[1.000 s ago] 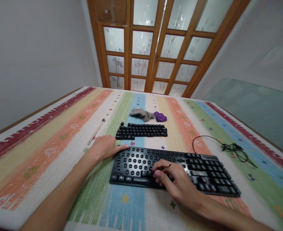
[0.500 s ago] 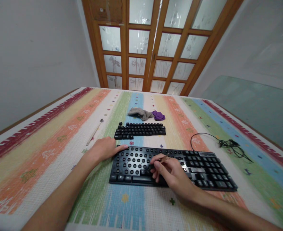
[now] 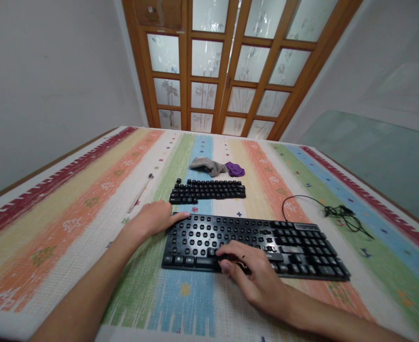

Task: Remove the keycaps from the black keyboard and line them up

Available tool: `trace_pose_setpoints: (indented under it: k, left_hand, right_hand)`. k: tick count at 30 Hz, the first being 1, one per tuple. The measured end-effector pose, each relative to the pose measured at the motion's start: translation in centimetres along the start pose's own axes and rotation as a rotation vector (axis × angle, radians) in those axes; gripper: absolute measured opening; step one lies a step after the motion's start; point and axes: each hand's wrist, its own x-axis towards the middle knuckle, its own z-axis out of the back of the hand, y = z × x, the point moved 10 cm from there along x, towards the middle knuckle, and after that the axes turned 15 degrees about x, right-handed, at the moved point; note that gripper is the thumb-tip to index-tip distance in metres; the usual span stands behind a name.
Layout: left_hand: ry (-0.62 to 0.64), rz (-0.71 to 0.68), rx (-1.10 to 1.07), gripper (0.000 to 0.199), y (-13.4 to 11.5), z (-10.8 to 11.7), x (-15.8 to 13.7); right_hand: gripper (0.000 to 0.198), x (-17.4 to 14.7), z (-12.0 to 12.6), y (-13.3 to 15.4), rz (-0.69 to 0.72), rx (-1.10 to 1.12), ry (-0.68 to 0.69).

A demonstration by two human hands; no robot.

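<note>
A black keyboard (image 3: 231,232) lies on the table, its upper left area stripped of keycaps so that the small key posts show. My left hand (image 3: 156,216) is at its top left corner, the thumb stretched along the edge and the fingers curled, holding it. Over the bottom letter row, just above the space bar (image 3: 205,261), my right hand (image 3: 250,268) is bent with fingertips together. Something dark sits under those fingers, mostly hidden. A single keycap (image 3: 211,252) is seated just left of the fingertips.
Behind the keyboard, loose black keycaps (image 3: 209,191) stand in rows. Farther back lie a grey cloth (image 3: 208,166) and a purple cloth (image 3: 235,169). A thin brush (image 3: 140,193) rests at left. The coiled cable (image 3: 345,216) is at right, on a striped tablecloth (image 3: 184,304).
My right hand has lowered towards the space bar, its fingertips moving slightly left and closer to the keys. My left hand keeps its place at the corner.
</note>
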Motion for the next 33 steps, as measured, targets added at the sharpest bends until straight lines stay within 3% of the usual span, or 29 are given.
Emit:
trace_pose_setpoints:
  k: [5,13,21,24,27,30,33]
  left_hand:
    - [-0.035,0.002,-0.007,0.08,0.1,0.2,0.1]
    - [-0.009,0.0,-0.028,0.081,-0.1,-0.1,0.1]
    - [-0.07,-0.023,0.047,0.075,-0.1,0.4,0.3]
    - [-0.179,-0.114,0.015,0.065,-1.0,1.8,0.0]
    - [-0.272,-0.287,-0.157,0.047,-3.0,3.3,-1.0]
    - [-0.276,-0.47,-0.386,0.026,-5.4,4.1,-2.3]
    - [-0.256,-0.586,-0.512,0.028,-7.8,4.4,-3.6]
  right_hand:
    - [0.022,1.4,-1.5,1.3,0.08,-0.146,0.149]
    - [0.033,6.5,-1.4,-1.0,-0.15,-0.184,0.296]
    - [0.038,8.2,-1.5,-5.5,-0.425,0.089,0.337]
    - [0.043,8.4,0.0,-5.3,-0.385,0.138,0.279]
    - [0.045,8.0,1.2,-4.3,-0.346,0.206,0.251]
    - [0.044,7.0,2.0,-3.5,-0.333,0.246,0.236]
    - [0.042,5.5,2.5,-3.1,-0.33,0.249,0.207]
